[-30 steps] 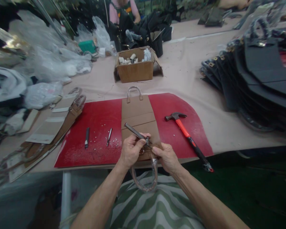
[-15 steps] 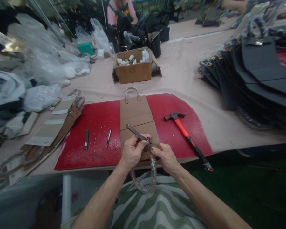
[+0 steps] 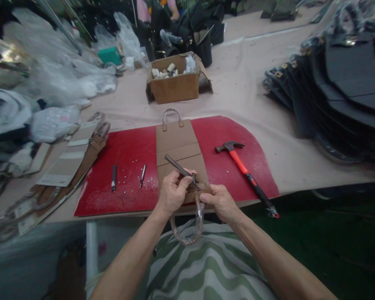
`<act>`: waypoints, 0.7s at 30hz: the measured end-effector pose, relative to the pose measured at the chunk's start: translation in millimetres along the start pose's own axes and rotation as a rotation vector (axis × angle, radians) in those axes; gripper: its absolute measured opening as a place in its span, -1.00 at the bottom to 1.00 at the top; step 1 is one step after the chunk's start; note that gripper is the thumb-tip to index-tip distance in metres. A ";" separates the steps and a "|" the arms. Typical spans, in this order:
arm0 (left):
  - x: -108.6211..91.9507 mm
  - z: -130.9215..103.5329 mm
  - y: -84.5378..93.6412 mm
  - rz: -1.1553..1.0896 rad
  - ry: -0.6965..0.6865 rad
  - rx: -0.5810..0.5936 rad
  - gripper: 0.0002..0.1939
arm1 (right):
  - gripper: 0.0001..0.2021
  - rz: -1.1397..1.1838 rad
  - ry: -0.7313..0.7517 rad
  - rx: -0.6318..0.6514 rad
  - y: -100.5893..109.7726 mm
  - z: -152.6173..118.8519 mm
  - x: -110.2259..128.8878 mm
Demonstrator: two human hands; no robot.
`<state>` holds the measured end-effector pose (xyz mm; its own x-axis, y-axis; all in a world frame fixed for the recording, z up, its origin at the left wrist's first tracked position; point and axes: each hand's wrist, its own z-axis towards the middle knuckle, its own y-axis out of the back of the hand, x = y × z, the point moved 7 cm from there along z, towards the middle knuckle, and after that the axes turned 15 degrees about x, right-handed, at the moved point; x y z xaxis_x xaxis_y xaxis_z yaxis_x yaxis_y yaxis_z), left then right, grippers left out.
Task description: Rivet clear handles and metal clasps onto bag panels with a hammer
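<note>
Tan bag panel [image 3: 178,135] runs lengthwise from the red board's [image 3: 96,200] near edge to its far edge; the right hand [image 3: 221,202] pinches its near end, the left hand [image 3: 172,195] pinches a metal rod [image 3: 176,165], near end between both hands, other end slanting away leftward.

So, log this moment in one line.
left hand: holds metal rod | right hand: on tan bag piece | hammer: on red board

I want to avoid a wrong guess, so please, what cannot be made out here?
All in the head view:
- lower end of the metal rod: hidden by the left hand
- bottom of the cardboard box: hidden by its front wall
- pale bits: too small to identify
- co-worker: cut off by the top edge
</note>
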<state>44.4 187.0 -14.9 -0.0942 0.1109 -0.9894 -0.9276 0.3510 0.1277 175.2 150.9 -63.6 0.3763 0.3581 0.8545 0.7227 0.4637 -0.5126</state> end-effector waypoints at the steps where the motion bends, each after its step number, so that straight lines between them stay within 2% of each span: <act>1: -1.9 -0.6 -0.6 0.016 -0.007 0.000 -0.85 | -0.78 0.011 -0.003 -0.005 -0.2 0.5 -0.5; 11: -12.9 -0.6 -6.8 0.228 -0.064 -0.012 -0.82 | -0.79 0.052 -0.014 -0.074 5.6 1.4 -5.4; 15: -5.0 4.0 -10.2 0.273 -0.052 -0.004 -0.81 | -0.82 0.013 -0.068 -0.111 8.8 1.4 -3.8; 21: 13.7 7.2 -13.3 0.408 -0.078 0.011 -0.79 | -0.93 -0.016 -0.225 -0.291 15.8 -3.5 -14.3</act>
<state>58.0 190.5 -29.7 -0.4256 0.3129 -0.8491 -0.8156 0.2738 0.5097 183.3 150.3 -83.6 0.2496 0.5370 0.8058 0.8745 0.2324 -0.4257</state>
